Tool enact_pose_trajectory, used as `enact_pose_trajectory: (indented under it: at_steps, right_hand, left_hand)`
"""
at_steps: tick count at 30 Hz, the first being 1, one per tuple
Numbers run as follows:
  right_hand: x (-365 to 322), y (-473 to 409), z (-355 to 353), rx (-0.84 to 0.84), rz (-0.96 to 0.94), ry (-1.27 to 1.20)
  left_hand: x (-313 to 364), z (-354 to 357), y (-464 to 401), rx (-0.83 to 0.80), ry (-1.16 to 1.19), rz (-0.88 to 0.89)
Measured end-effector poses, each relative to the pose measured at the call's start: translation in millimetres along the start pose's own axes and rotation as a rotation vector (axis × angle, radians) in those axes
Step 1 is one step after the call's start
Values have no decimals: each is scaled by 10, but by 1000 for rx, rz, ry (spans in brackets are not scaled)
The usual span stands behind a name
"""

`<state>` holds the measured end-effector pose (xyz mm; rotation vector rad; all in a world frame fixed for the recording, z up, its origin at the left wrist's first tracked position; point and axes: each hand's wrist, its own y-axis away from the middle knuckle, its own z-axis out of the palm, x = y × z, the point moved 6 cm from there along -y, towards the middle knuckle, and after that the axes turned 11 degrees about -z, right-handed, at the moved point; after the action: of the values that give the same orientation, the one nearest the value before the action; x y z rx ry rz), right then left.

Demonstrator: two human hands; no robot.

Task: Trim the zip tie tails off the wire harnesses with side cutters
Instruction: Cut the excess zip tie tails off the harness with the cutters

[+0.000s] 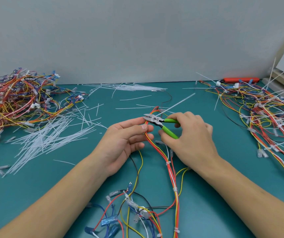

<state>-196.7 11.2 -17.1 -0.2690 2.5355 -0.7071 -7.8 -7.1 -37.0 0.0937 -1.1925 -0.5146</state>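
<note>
- left hand [125,134] has its grip pinched on the wire harness [156,148], dead center of the desk [223,152]
- right hand [187,134] is wrapped round the green side cutters [158,121], blades parted at the zip tie tail [175,105] poking off toward 1 o'clock
- cut tails [51,140] piled at 9 o'clock, more harnesses [266,114] at 3

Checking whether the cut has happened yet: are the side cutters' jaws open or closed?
Open. The side cutters in the right hand show a gap between the blade tips, and the green handles are spread apart.
</note>
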Motion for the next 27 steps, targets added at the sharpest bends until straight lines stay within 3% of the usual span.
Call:
enact_pose_trajectory:
  at_steps: [27]
  right_hand:
    - [29,0,-4,-39,39,-112]
  left_hand:
    - [4,23,18,-17,-15,-4]
